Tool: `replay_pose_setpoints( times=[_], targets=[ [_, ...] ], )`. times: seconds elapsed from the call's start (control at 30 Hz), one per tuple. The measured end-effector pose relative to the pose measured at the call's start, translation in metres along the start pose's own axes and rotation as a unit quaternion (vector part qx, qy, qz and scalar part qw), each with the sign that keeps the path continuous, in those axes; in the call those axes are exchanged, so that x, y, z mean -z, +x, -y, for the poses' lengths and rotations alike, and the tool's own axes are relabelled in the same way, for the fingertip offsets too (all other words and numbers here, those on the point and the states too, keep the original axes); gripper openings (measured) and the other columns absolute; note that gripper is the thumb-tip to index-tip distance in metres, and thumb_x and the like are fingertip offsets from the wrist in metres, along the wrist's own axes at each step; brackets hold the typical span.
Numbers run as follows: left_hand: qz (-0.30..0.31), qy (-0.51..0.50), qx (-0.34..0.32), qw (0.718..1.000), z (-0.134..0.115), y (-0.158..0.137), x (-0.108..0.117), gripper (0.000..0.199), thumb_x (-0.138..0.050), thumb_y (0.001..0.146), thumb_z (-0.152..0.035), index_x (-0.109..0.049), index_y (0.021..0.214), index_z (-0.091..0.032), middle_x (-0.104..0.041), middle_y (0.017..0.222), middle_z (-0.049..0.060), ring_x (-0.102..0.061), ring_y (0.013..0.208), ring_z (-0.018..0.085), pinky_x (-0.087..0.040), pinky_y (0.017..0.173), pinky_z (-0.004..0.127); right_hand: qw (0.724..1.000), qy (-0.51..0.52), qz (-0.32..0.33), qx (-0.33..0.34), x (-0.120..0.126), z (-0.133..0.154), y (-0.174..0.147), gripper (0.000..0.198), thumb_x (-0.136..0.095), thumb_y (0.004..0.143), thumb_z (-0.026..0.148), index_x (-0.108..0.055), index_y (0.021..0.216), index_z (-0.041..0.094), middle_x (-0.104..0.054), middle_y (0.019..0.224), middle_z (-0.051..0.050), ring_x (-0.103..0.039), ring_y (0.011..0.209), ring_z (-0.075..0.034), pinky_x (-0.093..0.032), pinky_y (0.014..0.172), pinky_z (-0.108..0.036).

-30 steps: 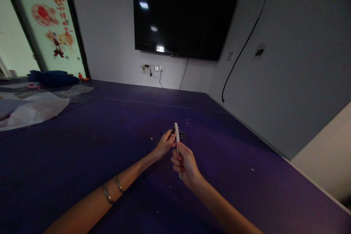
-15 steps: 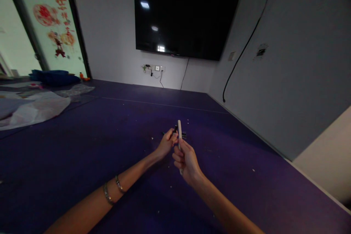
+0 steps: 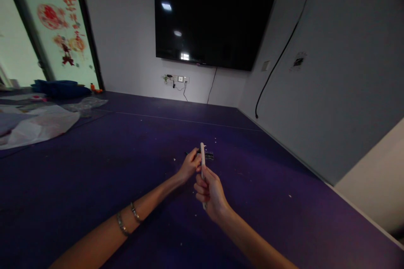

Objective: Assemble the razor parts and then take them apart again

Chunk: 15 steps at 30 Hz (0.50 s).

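My right hand (image 3: 212,193) is wrapped round a slim white stick-shaped tool (image 3: 203,153), held nearly upright with its rounded top above the thumb. Just left of it, my left hand (image 3: 190,166) is closed in a pinch on a small black piece (image 3: 198,150), mostly hidden behind the white tool. The two hands are close together, and I cannot tell whether the tool touches the black piece. Beyond them, on the purple floor (image 3: 142,155), lies a small flat dark item (image 3: 209,156), partly covered by the hands.
Small white scraps (image 3: 290,196) are scattered over the floor. Clear plastic sheeting (image 3: 47,124) and a dark blue bundle (image 3: 61,89) lie at the left near a glass door (image 3: 59,29). A television (image 3: 211,21) hangs ahead; a black cable (image 3: 277,59) hangs along the right wall.
My right hand and the white tool have shifted slightly down and to the left, in front of the black piece. The left hand stays nearly in place.
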<state>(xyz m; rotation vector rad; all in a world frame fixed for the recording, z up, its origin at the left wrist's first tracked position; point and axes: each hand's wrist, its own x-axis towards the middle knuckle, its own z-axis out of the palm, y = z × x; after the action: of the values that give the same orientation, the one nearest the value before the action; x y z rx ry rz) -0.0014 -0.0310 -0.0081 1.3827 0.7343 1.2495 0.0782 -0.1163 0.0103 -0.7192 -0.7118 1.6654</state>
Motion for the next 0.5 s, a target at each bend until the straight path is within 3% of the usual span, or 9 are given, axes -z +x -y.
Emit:
replay_pose_setpoints(
  times=[0.23, 0.5],
  targets=[
    [0.003, -0.003, -0.009, 1.0, 0.0013, 0.0001, -0.0019, 0.018, -0.055, 0.074, -0.032, -0.047, 0.074, -0.016, -0.037, 0.056, -0.007, -0.033, 0.047, 0.004, -0.026, 0.045, 0.017, 1.0, -0.001, 0.005, 0.011, -0.0016, 0.004, -0.0004, 0.03, -0.062, 0.071, 0.044, -0.043, 0.074, 0.021, -0.023, 0.046, 0.012, -0.01, 0.037, -0.002, -0.002, 0.034, -0.016],
    [0.008, -0.002, 0.003, 1.0, 0.0018, -0.0002, 0.0003, 0.021, -0.051, 0.077, -0.037, -0.046, 0.081, -0.017, -0.035, 0.052, -0.009, -0.027, 0.039, 0.003, -0.02, 0.039, 0.017, 1.0, -0.005, -0.003, -0.003, 0.0002, -0.0042, -0.0046, 0.032, -0.063, 0.069, 0.045, -0.044, 0.076, 0.02, -0.024, 0.045, 0.012, -0.011, 0.037, -0.002, -0.002, 0.034, -0.016]
  ],
)
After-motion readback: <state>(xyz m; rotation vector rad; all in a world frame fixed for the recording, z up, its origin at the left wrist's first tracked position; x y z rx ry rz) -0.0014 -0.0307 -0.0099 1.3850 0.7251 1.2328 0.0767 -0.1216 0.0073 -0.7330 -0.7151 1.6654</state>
